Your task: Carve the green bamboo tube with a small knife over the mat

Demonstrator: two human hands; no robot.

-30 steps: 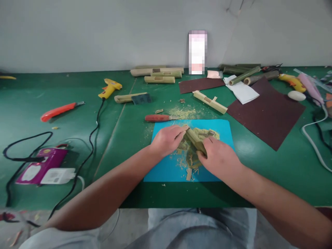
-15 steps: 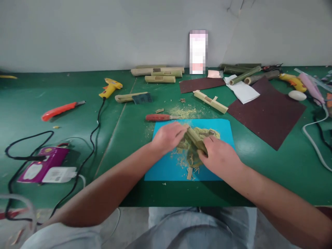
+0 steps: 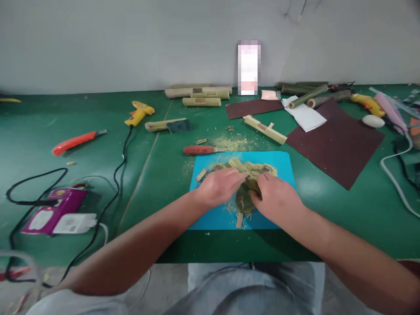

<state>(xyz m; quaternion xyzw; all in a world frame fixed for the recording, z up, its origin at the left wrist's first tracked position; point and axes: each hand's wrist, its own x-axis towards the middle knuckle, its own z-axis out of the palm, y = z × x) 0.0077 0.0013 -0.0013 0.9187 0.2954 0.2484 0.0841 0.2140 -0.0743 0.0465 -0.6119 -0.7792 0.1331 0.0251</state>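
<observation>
Both hands meet over a blue cutting mat point(image 3: 285, 164) on the green bench. My left hand point(image 3: 219, 187) has its fingers curled round the near part of a short green bamboo piece point(image 3: 241, 167), whose far end sticks out beyond the knuckles. My right hand point(image 3: 277, 197) is closed over the piece's other end, and what else it grips is hidden. Bamboo shavings and chips point(image 3: 244, 204) lie heaped on the mat under and around the hands.
A red-handled chisel point(image 3: 199, 150) lies just behind the mat. Farther back are bamboo tubes point(image 3: 201, 93), a notched bamboo piece point(image 3: 265, 129), brown sandpaper sheets point(image 3: 334, 142), two yellow glue guns point(image 3: 138, 112), an orange knife point(image 3: 76, 141). A purple box point(image 3: 50, 211) and cables sit left.
My left hand has slid right along the bamboo piece toward my right hand, uncovering the piece's far end and a chip on the mat's left part. The right hand stays put.
</observation>
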